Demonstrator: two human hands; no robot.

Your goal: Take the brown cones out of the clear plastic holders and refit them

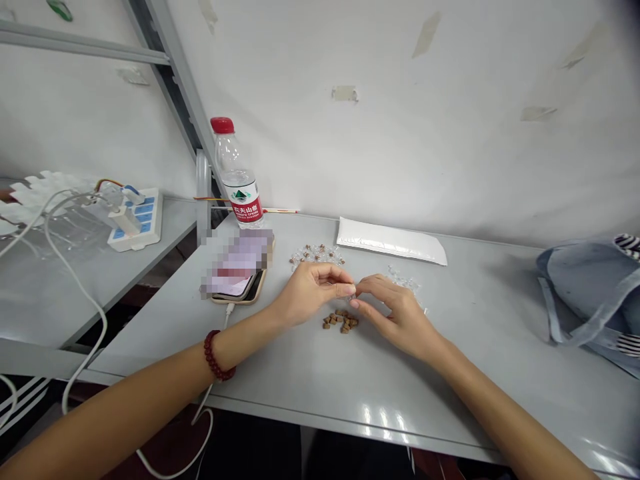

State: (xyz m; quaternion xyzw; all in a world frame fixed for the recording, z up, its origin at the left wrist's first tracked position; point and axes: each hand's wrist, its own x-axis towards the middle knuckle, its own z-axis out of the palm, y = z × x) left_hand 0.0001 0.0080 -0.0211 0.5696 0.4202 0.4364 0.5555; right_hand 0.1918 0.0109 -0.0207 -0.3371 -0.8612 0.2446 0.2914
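In the middle of the desk, my left hand [314, 292] pinches a small clear plastic piece [351, 295] between thumb and fingers. My right hand [395, 312] meets it from the right, its thumb and index finger closed at the same piece; what sits between them is too small to make out. Several little brown chunks [345, 323] lie loose just below my fingertips. Behind my left hand is a cluster of clear pieces with brown bits [317, 255] in them. More clear plastic pieces [404, 277] lie behind my right hand, partly covered by it.
A red-capped water bottle [243, 193] stands at the back left, with a phone [245, 267] before it, cabled. Against the wall lies a white flat packet [393, 240]. A blue-grey bag [595, 293] occupies the right end. Further left is a power strip [150, 227].
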